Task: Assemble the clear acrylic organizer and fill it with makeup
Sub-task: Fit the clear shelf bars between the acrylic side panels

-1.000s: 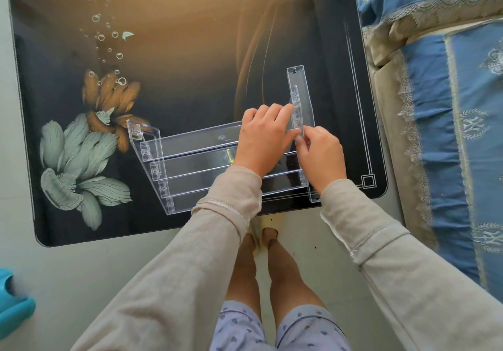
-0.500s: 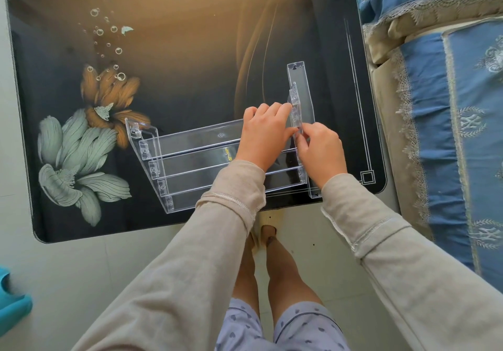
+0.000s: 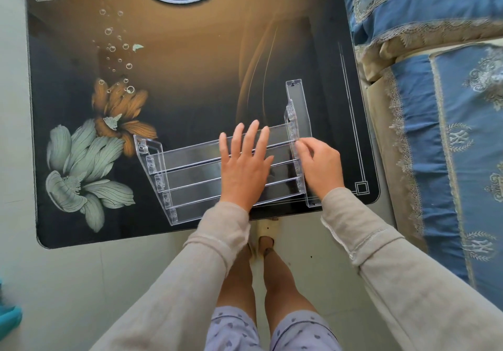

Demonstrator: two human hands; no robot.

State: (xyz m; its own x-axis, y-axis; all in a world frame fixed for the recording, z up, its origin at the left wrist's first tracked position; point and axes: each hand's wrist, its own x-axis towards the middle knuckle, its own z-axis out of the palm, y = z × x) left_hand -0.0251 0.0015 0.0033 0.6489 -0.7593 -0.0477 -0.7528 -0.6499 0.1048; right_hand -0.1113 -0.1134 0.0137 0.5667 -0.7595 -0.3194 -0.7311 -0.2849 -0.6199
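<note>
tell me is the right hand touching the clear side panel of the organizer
Touching. The head view shows the right hand's fingertips pinched onto the inner edge of the clear side panel, no gap visible.

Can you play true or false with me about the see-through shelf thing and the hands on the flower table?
1. The left hand lies flat with its fingers spread on the clear shelves. True.
2. The right hand is up in the air, far from the organizer. False: its fingertips are at the right side panel.
3. Lipsticks already fill the shelves. False: the shelves hold nothing, and no makeup shows anywhere.
4. The organizer sits near the table's front edge, right of the painted flowers. True.
5. The left side panel is missing. False: it is joined to the shelves' left ends.
</note>
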